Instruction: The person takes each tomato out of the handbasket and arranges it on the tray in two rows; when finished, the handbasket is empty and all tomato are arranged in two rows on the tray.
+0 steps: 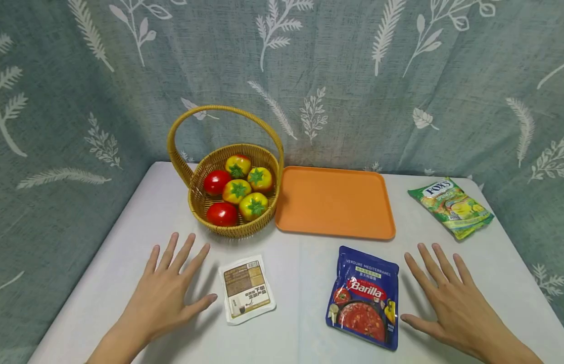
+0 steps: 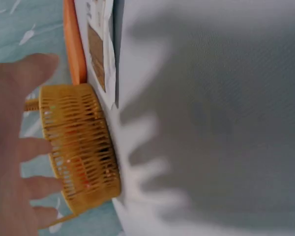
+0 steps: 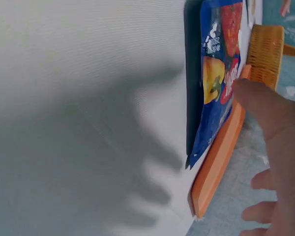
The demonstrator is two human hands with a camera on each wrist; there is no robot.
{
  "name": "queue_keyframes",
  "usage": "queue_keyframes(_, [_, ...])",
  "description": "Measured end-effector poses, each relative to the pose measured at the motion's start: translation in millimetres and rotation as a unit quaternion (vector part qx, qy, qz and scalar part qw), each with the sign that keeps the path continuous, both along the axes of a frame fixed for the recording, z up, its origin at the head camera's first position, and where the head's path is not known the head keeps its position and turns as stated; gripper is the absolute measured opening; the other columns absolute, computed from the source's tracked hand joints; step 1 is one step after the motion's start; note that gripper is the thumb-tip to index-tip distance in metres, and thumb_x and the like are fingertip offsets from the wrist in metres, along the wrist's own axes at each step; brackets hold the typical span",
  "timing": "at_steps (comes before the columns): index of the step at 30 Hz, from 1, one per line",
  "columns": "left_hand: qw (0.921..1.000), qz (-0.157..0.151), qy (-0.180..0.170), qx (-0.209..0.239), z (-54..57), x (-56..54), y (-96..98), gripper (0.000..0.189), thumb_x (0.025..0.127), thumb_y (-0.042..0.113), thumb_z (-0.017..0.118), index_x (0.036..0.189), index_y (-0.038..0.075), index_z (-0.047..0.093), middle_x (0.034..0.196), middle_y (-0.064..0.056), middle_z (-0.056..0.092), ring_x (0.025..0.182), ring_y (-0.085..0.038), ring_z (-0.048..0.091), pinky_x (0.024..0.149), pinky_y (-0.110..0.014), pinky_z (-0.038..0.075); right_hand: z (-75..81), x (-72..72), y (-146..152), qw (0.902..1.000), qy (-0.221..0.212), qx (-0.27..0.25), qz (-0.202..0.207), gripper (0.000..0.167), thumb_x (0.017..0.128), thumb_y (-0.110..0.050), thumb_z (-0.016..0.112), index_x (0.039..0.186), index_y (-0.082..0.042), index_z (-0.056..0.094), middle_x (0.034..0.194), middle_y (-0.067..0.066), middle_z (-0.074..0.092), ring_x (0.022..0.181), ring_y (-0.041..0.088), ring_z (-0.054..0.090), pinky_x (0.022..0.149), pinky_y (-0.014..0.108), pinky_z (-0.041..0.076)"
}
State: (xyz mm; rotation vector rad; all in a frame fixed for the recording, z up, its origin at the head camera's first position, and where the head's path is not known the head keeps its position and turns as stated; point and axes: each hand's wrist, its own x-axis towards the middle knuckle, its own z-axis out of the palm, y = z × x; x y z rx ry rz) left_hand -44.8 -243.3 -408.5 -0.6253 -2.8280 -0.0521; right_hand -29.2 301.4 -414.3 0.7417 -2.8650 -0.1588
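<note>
The right hand (image 1: pixel 455 303), fingers (image 1: pixel 419 273) spread and empty, has the Barilla sauce pouch (image 1: pixel 365 298) just left of it on the tabletop (image 1: pixel 301 293), long axis roughly fore-and-aft; the left hand (image 1: pixel 166 296), likewise splayed and empty, has the white-edged packet (image 1: pixel 247 289) just rightward.

The packet (image 2: pixel 96 49) is cut off at the left wrist view's top, the pouch (image 3: pixel 215 81) at the right wrist view's.
</note>
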Motion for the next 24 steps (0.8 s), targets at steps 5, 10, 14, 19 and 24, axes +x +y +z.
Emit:
queue_keyframes(5, [0.9948, 0.005, -0.019, 0.100, 3.6, -1.0, 4.0, 0.073, 0.084, 0.050, 0.074, 0.143, 0.011, 0.054, 0.148, -0.017, 0.046, 0.138, -0.041, 0.037, 0.104, -0.066, 0.038, 4.9, -0.2, -7.7, 0.9962, 0.004, -0.087, -0.003, 0.102, 0.073, -0.060, 0.079, 0.150, -0.006, 0.042, 0.152, 0.026, 0.038, 0.141, 0.044, 0.032, 0.120, 0.060, 0.014])
queue_keyframes(10, [0.9781, 0.023, 0.012, 0.207, 3.4, -1.0, 6.2, 0.061, 0.083, 0.026, 0.080, 0.137, 0.010, 0.058, 0.133, -0.009, 0.059, 0.121, -0.030, 0.055, 0.094, -0.052, 0.050, 8.9, -3.3, -20.0, 0.9833, 0.002, -0.180, -0.023, 0.089, 0.069, -0.037, 0.090, 0.144, -0.008, 0.052, 0.142, 0.022, 0.051, 0.120, 0.043, 0.055, 0.088, 0.064, 0.052])
queue_keyframes(14, [0.9579, 0.028, 0.027, 0.284, 2.4, -2.5, 8.0, 0.055, 0.083, 0.012, 0.080, 0.135, 0.010, 0.060, 0.125, -0.003, 0.064, 0.111, -0.022, 0.061, 0.087, -0.034, 0.054, 9.2, -5.9, -28.4, 0.9753, 0.004, -0.218, -0.035, 0.085, 0.069, -0.031, 0.091, 0.143, -0.008, 0.053, 0.140, 0.020, 0.054, 0.119, 0.041, 0.056, 0.086, 0.063, 0.054])
queue_keyframes(19, [0.9319, 0.038, 0.028, 0.360, 3.6, -3.1, 12.0, 0.048, 0.084, 0.003, 0.077, 0.130, 0.012, 0.063, 0.114, 0.001, 0.067, 0.101, -0.019, 0.065, 0.080, -0.011, 0.053, 11.1, -13.6, -39.4, 0.9685, 0.013, -0.247, -0.025, 0.083, 0.070, -0.029, 0.091, 0.142, -0.008, 0.055, 0.139, 0.017, 0.056, 0.122, 0.038, 0.055, 0.088, 0.059, 0.055])
queue_keyframes(24, [0.9209, 0.041, 0.036, 0.386, 4.9, -5.7, 14.9, 0.040, 0.085, -0.001, 0.074, 0.123, 0.010, 0.066, 0.106, 0.001, 0.069, 0.091, -0.019, 0.069, 0.072, -0.013, 0.056, 14.2, -21.5, -50.2, 0.9665, 0.009, -0.256, -0.015, 0.083, 0.072, -0.030, 0.090, 0.143, -0.009, 0.053, 0.140, 0.015, 0.056, 0.124, 0.037, 0.054, 0.091, 0.058, 0.054])
